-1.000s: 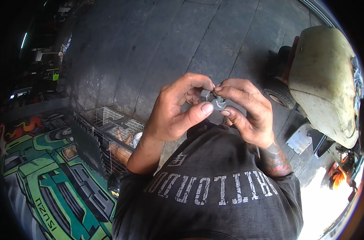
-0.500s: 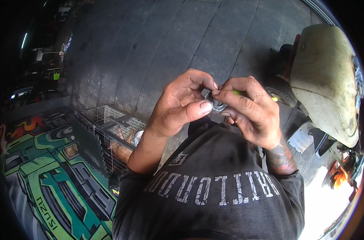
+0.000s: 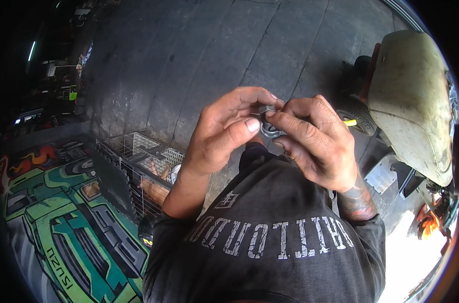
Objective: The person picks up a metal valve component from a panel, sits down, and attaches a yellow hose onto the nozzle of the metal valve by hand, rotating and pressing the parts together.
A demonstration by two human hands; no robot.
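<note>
A small grey metal part (image 3: 271, 132) with a ring-like lower end and a blocky top is held in front of the dark shirt. My right hand (image 3: 317, 141) pinches it between thumb and fingers. On the other side, my left hand (image 3: 224, 132) curls around the part, its thumb at the ring's edge and its fingertips by the top. A yellow thing (image 3: 350, 122) shows just beyond the back of my right hand; I cannot make out whether the hand holds it.
Grey concrete floor (image 3: 214, 45) lies beyond my hands. A wire cage (image 3: 138, 146) stands at the left, beside a green painted truck picture (image 3: 78, 232). At the right are a worn beige vehicle body (image 3: 408, 101), a tyre (image 3: 358, 121) and a metal bracket (image 3: 381, 175).
The metal part has turned and shifted slightly left. My right hand has moved a little right and down, my left thumb has drawn back slightly, and the yellow thing has come into view.
</note>
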